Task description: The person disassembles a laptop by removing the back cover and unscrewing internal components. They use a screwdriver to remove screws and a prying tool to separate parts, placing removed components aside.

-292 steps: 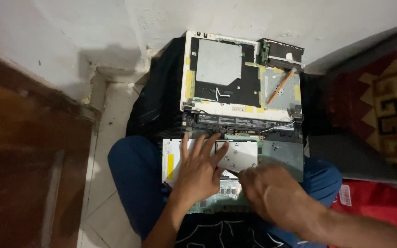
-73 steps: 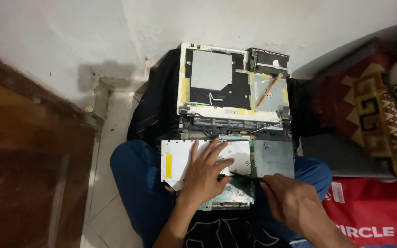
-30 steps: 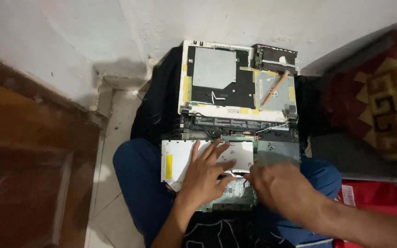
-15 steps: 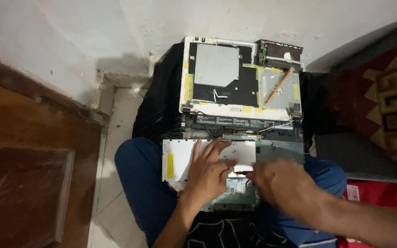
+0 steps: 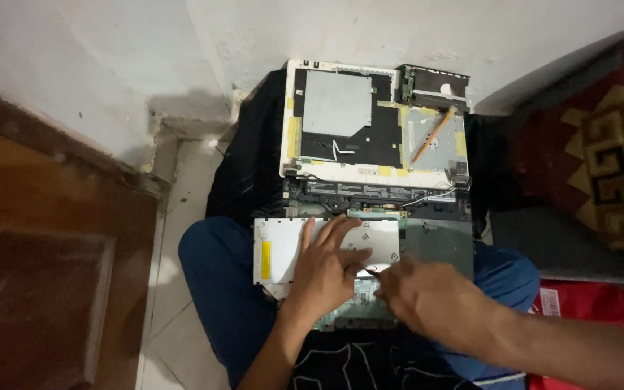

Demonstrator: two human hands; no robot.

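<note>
Woodwork, a brown door panel (image 5: 45, 274), fills the nine o'clock side, with pale floor tiles (image 5: 175, 318) beside it. Next comes the person's blue-trousered lap, and across it the opened laptop base (image 5: 438, 245). The left hand (image 5: 330, 271) lies flat, fingers spread and gripping nothing, pressing the silver metal plate (image 5: 279, 249) down on the base. At twelve o'clock the detached white-framed lid panel (image 5: 370, 123) leans on dark cloth against the wall, an orange pencil-like stick (image 5: 433, 136) resting on it at one o'clock. The right hand (image 5: 435, 300) has slid inward from half a second ago and now sits just beside the left, fingertips pinched at a small point on the green circuit board (image 5: 362, 289) at the plate's lower edge; whether its grip holds a tool or screw I cannot tell. The plate itself has not shifted, so the work has moved to that one spot. A red patterned rug (image 5: 601, 166) closes the three o'clock side.
</note>
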